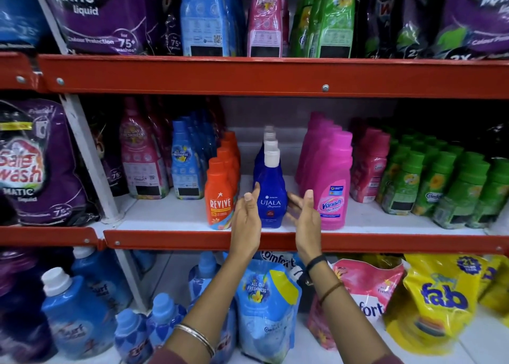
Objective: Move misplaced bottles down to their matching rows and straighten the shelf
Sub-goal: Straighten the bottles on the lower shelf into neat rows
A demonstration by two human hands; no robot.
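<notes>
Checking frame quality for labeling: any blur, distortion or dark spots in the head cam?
Head view: wide-angle bend in the red shelf rails; edges smeared, purple pouch soft; blue bottle label sharp; back right of the middle shelf dark; both hands clear.

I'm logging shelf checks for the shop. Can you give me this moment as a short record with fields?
shelf: middle shelf, red front edge
bottle at hand: blue Ujala bottle, upright, front of its row
left neighbour: orange Revive bottle
right neighbour: pink Vanish bottle
left hand: open, at the Ujala bottle's left side
right hand: open, at its right side
grip: not closed on the bottle
</notes>
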